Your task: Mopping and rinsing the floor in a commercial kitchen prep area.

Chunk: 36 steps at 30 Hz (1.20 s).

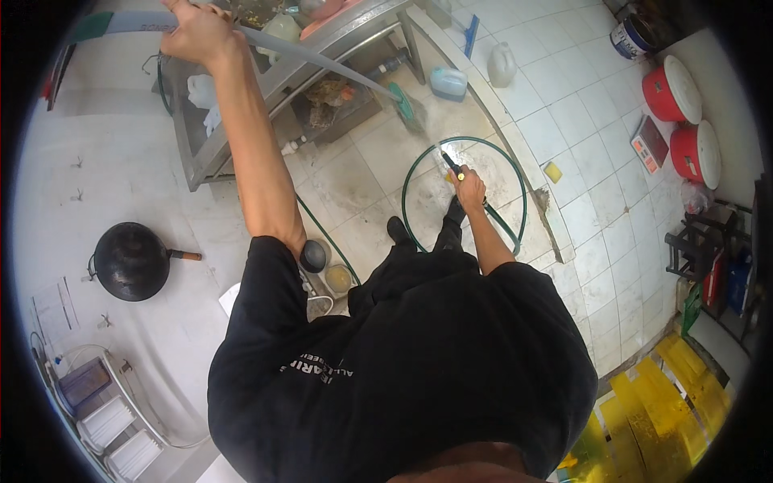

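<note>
At the upper left, my left hand grips the long pale handle of a green-headed floor brush. The brush head rests on the wet tiles beside the metal sink stand. My right hand holds a black and yellow spray nozzle in front of my shoes, with water spraying from it towards the brush. A green hose runs from the nozzle and lies in a wide loop on the floor around my feet.
A metal sink table stands at the top. Jugs, one with blue liquid, stand near a low tiled curb. A yellow sponge, red tubs and a scale are to the right. A wok hangs at left.
</note>
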Tool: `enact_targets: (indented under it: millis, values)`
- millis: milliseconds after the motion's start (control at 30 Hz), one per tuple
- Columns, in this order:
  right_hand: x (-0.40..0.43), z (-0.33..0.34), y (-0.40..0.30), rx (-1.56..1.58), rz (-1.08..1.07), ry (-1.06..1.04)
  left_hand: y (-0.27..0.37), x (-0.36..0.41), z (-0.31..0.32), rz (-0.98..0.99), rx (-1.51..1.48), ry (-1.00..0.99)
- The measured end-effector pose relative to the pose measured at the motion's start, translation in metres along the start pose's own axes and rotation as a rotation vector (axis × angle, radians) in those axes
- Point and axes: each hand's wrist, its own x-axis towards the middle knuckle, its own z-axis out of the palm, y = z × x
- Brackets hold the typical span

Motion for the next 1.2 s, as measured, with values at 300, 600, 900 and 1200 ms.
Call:
enact_targets:
  millis: [300, 600, 900, 1200]
  values:
    - [-0.009, 0.001, -0.012, 0.032, -0.054, -0.003, 0.048, 0.015, -0.011, 0.084, -0.030, -0.005]
    - [-0.007, -0.001, -0.012, 0.053, -0.061, 0.020, 0.069, 0.028, -0.016, 0.128, -0.061, -0.008]
    - [-0.006, -0.009, -0.016, 0.065, -0.078, 0.040, 0.081, 0.031, -0.018, 0.164, -0.057, -0.016]
    - [-0.001, -0.006, -0.009, 0.062, -0.099, 0.055, 0.088, 0.035, -0.028, 0.144, -0.035, -0.003]
